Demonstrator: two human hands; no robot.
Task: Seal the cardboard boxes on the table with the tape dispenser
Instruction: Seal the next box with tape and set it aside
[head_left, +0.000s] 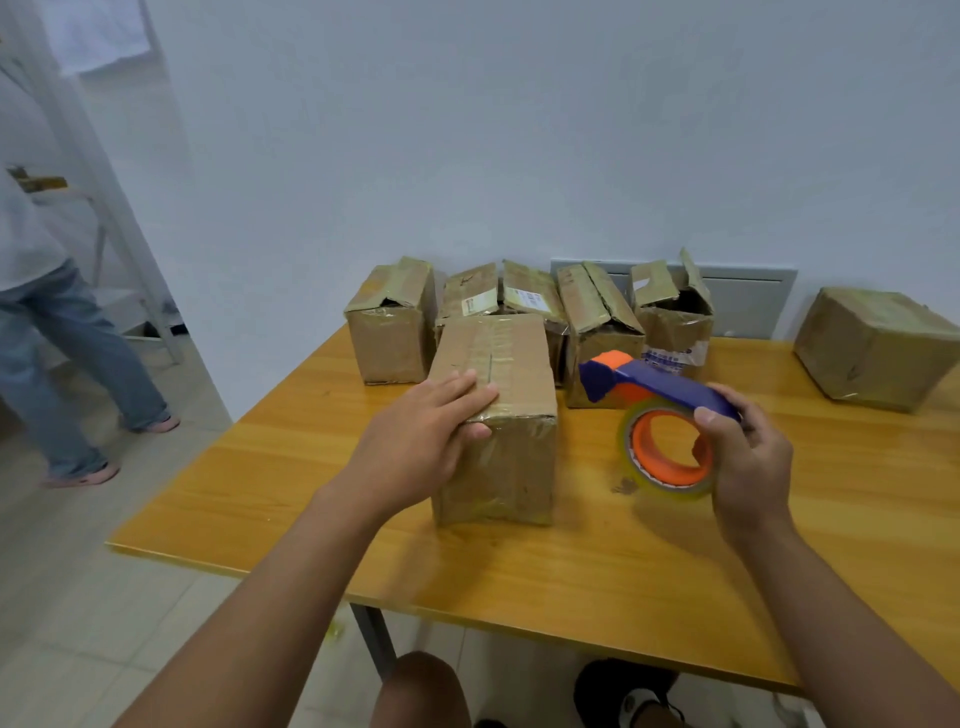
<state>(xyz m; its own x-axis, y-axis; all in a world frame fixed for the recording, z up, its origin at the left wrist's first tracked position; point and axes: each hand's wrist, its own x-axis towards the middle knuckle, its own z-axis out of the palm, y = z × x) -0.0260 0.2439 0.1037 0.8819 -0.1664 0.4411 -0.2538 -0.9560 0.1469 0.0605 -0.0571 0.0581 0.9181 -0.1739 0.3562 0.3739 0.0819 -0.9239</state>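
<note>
On the wooden table (519, 587), the left hand (423, 431) lies on the near top edge of a closed cardboard box (496, 415) standing mid-table, fingers straight and pressed together, thumb against its front face. The right hand (748, 457), right of the box, curls its fingers around the blue-and-orange tape dispenser (657, 415), held above the table. More boxes (597, 322) line the far edge.

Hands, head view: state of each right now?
Left hand: open, fingers flat on the front box.
Right hand: closed around the tape dispenser, held above the table.
</note>
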